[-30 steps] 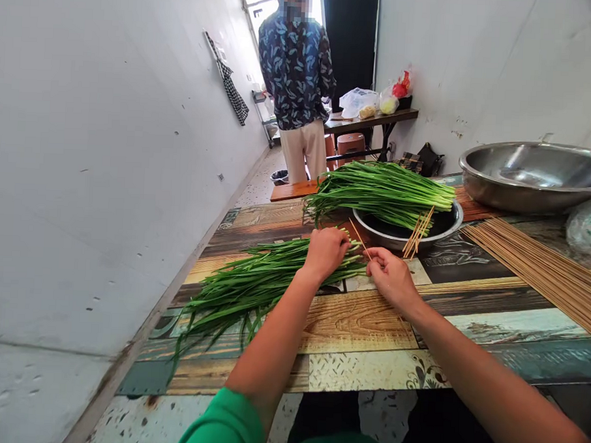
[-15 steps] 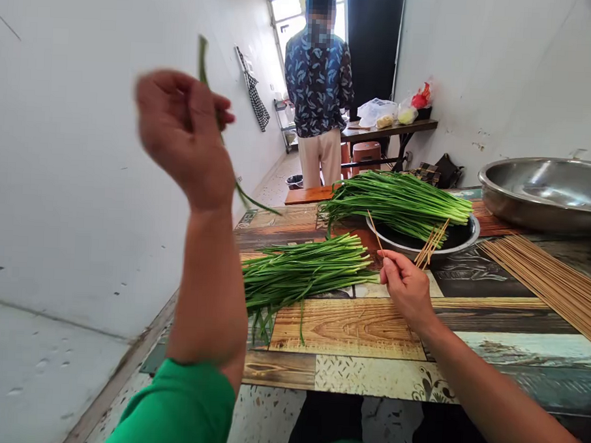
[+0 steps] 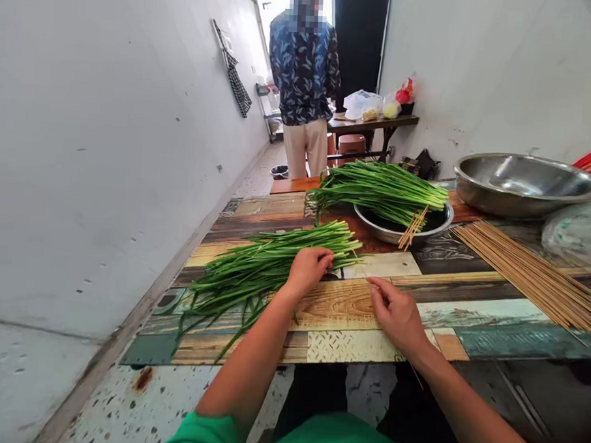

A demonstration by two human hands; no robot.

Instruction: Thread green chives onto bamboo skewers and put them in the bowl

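Note:
My left hand (image 3: 312,269) is lowered onto the near side of a loose bunch of garlic chives (image 3: 269,256), close to their pale cut ends. Its fingers are curled closed, and what they hold, if anything, is hidden. To its right, low over the table, my right hand (image 3: 396,315) is closed in a pinch on a thin bamboo skewer (image 3: 417,377), whose end shows below the wrist. More garlic chives (image 3: 379,192) are heaped across a metal bowl (image 3: 445,223) behind. Several short bamboo sticks (image 3: 413,228) lean on that bowl's near rim.
Many long bamboo skewers (image 3: 533,274) lie on the wood-patterned table (image 3: 351,348) at right. A wide steel basin (image 3: 522,195) and a clear plastic bag (image 3: 576,227) stand behind them. A person (image 3: 304,72) stands with their back turned, beside a far table (image 3: 398,121) with bags.
My left hand has come down from high on the left, where it held a chive strand, to the bunch. My right hand has moved slightly nearer, keeping its skewer. The view has shifted.

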